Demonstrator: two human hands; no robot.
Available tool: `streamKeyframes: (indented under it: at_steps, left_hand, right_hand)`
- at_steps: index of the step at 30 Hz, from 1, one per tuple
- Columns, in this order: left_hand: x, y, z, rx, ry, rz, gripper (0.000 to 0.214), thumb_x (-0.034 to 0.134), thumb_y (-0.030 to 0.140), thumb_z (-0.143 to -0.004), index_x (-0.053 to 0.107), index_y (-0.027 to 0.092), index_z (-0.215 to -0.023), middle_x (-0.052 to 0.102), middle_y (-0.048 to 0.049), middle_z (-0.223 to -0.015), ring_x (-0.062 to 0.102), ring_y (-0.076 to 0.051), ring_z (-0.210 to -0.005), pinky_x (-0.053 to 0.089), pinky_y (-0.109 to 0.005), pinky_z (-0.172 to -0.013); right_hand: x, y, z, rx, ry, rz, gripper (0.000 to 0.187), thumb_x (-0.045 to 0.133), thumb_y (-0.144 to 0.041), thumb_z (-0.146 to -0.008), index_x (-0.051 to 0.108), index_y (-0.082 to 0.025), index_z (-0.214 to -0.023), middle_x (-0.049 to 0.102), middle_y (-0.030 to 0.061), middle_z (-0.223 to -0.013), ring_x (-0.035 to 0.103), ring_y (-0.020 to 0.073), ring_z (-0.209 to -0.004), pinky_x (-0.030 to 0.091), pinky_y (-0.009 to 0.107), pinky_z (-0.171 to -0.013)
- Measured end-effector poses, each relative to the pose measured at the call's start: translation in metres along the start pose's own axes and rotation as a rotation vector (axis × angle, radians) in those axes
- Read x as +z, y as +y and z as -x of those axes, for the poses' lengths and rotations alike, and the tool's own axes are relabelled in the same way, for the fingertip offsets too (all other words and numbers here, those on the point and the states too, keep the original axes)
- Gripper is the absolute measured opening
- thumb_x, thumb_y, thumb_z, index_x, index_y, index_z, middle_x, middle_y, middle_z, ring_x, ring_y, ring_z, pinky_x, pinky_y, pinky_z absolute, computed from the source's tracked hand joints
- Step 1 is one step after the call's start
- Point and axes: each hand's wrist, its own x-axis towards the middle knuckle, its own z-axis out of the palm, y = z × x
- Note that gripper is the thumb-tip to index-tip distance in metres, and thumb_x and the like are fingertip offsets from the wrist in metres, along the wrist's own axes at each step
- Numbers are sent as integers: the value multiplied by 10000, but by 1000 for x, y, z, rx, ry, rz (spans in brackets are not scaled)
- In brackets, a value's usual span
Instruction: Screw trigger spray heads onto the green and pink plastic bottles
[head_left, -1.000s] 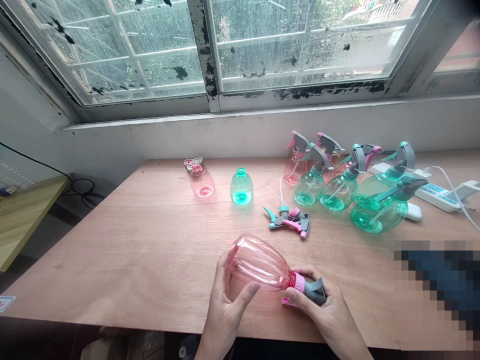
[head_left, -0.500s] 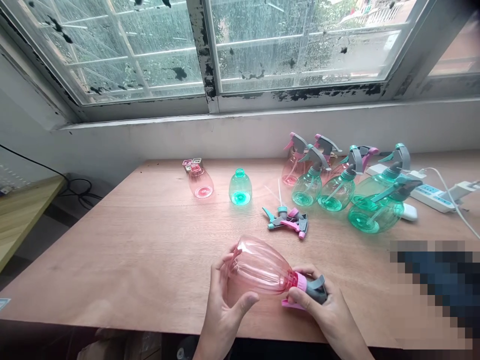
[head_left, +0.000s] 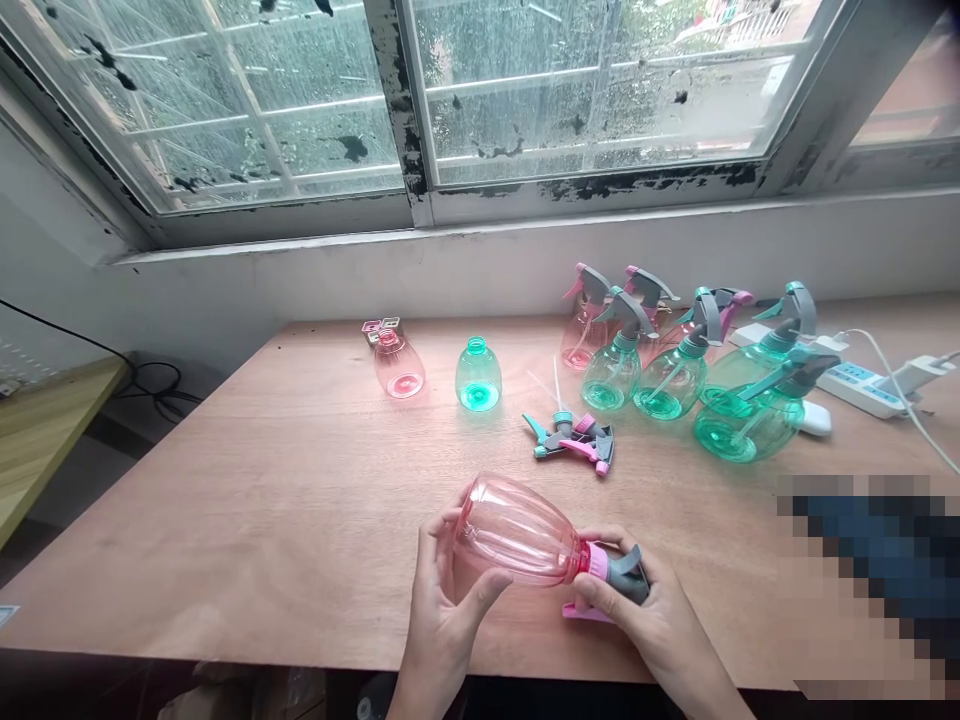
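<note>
A pink transparent spray bottle [head_left: 517,532] lies sideways just above the wooden table [head_left: 262,500], held between both hands. My left hand [head_left: 444,612] cups the bottle's wide body, thumb on the near side and fingers behind. My right hand [head_left: 643,622] is closed around the grey and pink spray head [head_left: 621,575] at the bottle's neck. Two loose spray heads [head_left: 574,436], one teal and one pink, lie on the table beyond the bottle.
An open pink bottle [head_left: 397,362] and an open green bottle [head_left: 478,375] stand mid-table. Several assembled pink and green spray bottles [head_left: 675,375] cluster at the back right. A white power strip [head_left: 862,380] with cables lies at the far right. A blurred patch covers the lower right.
The bottle has turned slightly in my hands and my left thumb has shifted along its body. Both hands stay in about the same place.
</note>
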Motion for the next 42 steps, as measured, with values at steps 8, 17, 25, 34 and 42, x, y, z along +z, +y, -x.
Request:
streamKeyframes:
  at_steps: [8, 17, 25, 34, 42]
  left_hand:
    - [-5, -4, 0, 27, -61, -38, 585, 910, 415, -809, 619, 282, -1298, 681, -115, -1450, 520, -377, -1483, 337, -530, -1273]
    - [-2, 2, 1, 83, -39, 5, 839, 894, 577, -785, 533, 319, -1497, 543, -108, -1629, 432, -385, -1550, 394, -480, -1257]
    - [1, 8, 0, 34, -32, 53, 765, 966, 451, -722, 643, 285, -1395, 630, -105, -1559, 535, -388, -1480, 449, -465, -1229]
    - [-4, 1, 5, 131, -63, -6, 708, 923, 359, -793, 601, 314, -1422, 528, -98, -1649, 446, -377, -1548, 366, -498, -1281]
    - [-4, 2, 11, 195, -78, -21, 665, 926, 313, -812, 625, 360, -1403, 535, -65, -1658, 464, -359, -1545, 453, -436, -1233]
  right_hand:
    - [2, -1, 1, 3, 37, -23, 476, 1008, -497, -722, 799, -212, -1041, 786, 11, -846, 733, 221, -686, 714, 400, -694]
    - [1, 0, 1, -107, -52, 251, 424, 974, -471, -741, 835, -233, -1062, 836, 62, -1014, 764, 298, -883, 633, 330, -750]
    - [4, -4, 4, -19, -68, 61, 419, 889, -602, -842, 844, -242, -1050, 763, 9, -793, 729, 227, -751, 677, 361, -775]
    - [-3, 0, -1, -5, -151, 35, 455, 772, -652, -938, 761, -211, -1049, 766, 19, -682, 763, 249, -688, 613, 339, -670]
    - [-14, 8, -6, 47, -163, 79, 521, 664, -695, -996, 675, -189, -1122, 730, 37, -569, 746, 245, -578, 279, 208, -427]
